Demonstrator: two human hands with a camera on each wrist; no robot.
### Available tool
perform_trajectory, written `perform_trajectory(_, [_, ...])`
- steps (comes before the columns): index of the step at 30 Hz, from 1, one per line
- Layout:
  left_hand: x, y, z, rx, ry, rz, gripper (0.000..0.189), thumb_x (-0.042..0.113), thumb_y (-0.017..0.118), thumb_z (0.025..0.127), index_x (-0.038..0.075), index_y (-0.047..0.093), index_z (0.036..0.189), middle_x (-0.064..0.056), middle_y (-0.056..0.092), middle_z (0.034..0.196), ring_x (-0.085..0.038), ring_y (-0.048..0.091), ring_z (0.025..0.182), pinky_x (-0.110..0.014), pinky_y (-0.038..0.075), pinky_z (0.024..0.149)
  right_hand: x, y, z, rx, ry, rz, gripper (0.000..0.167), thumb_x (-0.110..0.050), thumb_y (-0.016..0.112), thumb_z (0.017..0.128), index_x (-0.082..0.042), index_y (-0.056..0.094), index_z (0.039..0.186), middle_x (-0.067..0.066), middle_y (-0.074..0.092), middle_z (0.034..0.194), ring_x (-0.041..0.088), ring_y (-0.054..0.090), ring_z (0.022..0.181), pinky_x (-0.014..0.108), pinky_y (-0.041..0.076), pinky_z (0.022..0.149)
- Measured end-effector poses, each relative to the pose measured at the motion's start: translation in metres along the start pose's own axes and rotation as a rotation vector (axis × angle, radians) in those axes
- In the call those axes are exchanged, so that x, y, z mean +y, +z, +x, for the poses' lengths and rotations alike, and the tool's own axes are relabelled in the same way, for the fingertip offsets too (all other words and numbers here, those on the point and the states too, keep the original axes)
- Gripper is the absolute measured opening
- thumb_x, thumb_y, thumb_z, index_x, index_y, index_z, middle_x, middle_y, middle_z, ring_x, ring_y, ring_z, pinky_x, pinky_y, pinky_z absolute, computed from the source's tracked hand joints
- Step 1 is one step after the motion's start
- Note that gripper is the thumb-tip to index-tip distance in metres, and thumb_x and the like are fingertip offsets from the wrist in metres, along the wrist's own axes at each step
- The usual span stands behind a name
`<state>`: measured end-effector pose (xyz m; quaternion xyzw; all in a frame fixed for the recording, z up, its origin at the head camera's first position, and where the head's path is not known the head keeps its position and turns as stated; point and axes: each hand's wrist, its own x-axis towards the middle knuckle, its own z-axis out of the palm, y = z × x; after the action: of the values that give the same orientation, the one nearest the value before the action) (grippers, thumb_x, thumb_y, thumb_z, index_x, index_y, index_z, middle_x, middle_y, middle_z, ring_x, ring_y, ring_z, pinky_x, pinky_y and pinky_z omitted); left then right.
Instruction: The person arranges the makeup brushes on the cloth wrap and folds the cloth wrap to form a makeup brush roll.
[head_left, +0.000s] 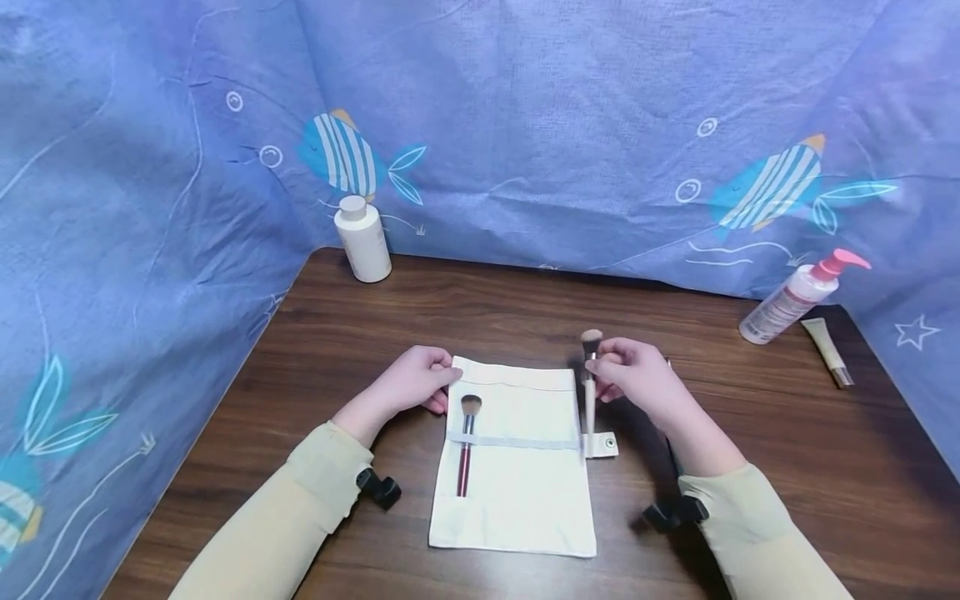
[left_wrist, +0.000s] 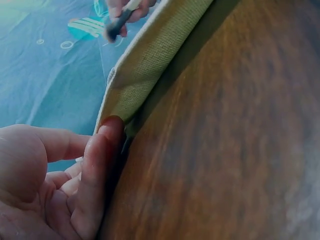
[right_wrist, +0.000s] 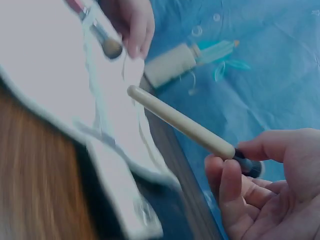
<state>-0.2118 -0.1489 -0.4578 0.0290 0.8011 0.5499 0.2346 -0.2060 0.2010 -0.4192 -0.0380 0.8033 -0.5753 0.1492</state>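
Note:
A white fabric brush roll (head_left: 525,500) lies spread on the table, with a band across its middle and a snap tab (head_left: 602,445) at its right edge. Under the band on the left is a makeup brush with a dark red handle (head_left: 463,467), bristles pointing away from me. My left hand (head_left: 411,382) pinches the roll's far left corner between thumb and fingers, lifting that edge slightly in the left wrist view. Beside the roll's right edge, my right hand (head_left: 636,379) pinches a pale-handled makeup brush (right_wrist: 182,122) near its dark ferrule, handle end toward the roll.
A white capped bottle (head_left: 363,242) stands at the table's far left. On the far right are a pump bottle with a pink top (head_left: 787,304) and a small tube (head_left: 827,352). Blue fish-print cloth (head_left: 555,150) hangs behind the brown wooden table (head_left: 480,308).

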Motion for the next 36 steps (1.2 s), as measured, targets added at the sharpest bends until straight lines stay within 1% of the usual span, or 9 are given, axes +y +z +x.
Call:
perform_trajectory(2, [0.000,-0.001,0.000,0.000,0.004,0.001,0.015,0.015,0.064,0.102,0.001,0.061,0.100,-0.007,0.067,0.072,-0.014,0.067,0.056,-0.030,0.063,0.055,-0.004,0.010,0.006,-0.025,-0.004,0.079,0.023,-0.006,0.060,0.097,0.010,0.051,0.112,0.003,0.068,0.078,0.014,0.068,0.065,0.032,0.063,0.062])
perform_trajectory(5, [0.001,-0.001,0.000,-0.005,0.012,0.007,0.015,0.015,0.064,0.103,0.001,0.062,0.100,-0.007,0.069,0.073,-0.015,0.068,0.057,-0.031,0.063,0.056,-0.010,0.026,0.016,-0.048,0.008,0.160,0.016,-0.004,0.058,0.097,0.006,0.051,0.107,0.003,0.065,0.076,0.013,0.067,0.065,0.031,0.063,0.062])
perform_trajectory(9, [0.002,0.000,0.000,-0.001,0.008,0.022,0.014,0.016,0.064,0.103,0.002,0.062,0.100,-0.007,0.070,0.074,-0.015,0.068,0.057,-0.031,0.063,0.056,-0.018,0.047,0.030,-0.072,0.032,0.208,0.014,-0.004,0.058,0.097,0.004,0.051,0.105,0.004,0.064,0.078,0.013,0.066,0.066,0.028,0.062,0.062])
perform_trajectory(13, [0.004,0.002,0.002,0.000,0.010,0.032,0.014,0.016,0.065,0.102,0.002,0.063,0.100,-0.007,0.069,0.073,-0.015,0.068,0.057,-0.030,0.062,0.056,-0.022,0.063,0.041,-0.078,0.030,0.219,0.013,-0.005,0.058,0.097,0.003,0.050,0.103,0.005,0.065,0.081,0.013,0.067,0.067,0.028,0.063,0.064])
perform_trajectory(19, [0.003,0.007,0.004,-0.012,0.028,0.023,0.014,0.014,0.065,0.101,0.001,0.062,0.099,-0.006,0.068,0.070,-0.014,0.068,0.054,-0.030,0.062,0.054,-0.020,0.077,0.045,-0.079,0.038,0.205,0.013,-0.004,0.057,0.097,0.004,0.050,0.104,0.006,0.067,0.082,0.015,0.069,0.067,0.030,0.064,0.065])
perform_trajectory(24, [0.001,0.005,0.003,-0.008,0.043,0.021,0.014,0.014,0.065,0.101,0.000,0.062,0.098,-0.005,0.067,0.069,-0.014,0.068,0.053,-0.031,0.062,0.053,-0.017,0.085,0.046,-0.086,0.053,0.192,0.014,-0.005,0.059,0.097,0.004,0.051,0.105,0.007,0.066,0.083,0.016,0.069,0.069,0.030,0.064,0.066])
perform_trajectory(31, [0.000,0.002,0.001,-0.002,0.043,0.021,0.014,0.014,0.065,0.101,0.000,0.062,0.097,-0.006,0.068,0.069,-0.015,0.068,0.053,-0.032,0.063,0.053,-0.013,0.093,0.047,-0.162,0.079,0.186,0.017,-0.004,0.061,0.096,0.004,0.050,0.106,0.007,0.065,0.076,0.016,0.067,0.063,0.030,0.064,0.063])
perform_trajectory(36, [-0.002,0.001,0.000,0.006,0.044,0.023,0.014,0.014,0.065,0.101,0.000,0.063,0.098,-0.006,0.068,0.069,-0.014,0.068,0.053,-0.032,0.063,0.054,-0.013,0.095,0.047,-0.163,0.086,0.188,0.014,-0.008,0.059,0.099,0.001,0.049,0.101,0.009,0.065,0.073,0.018,0.067,0.061,0.031,0.063,0.060])
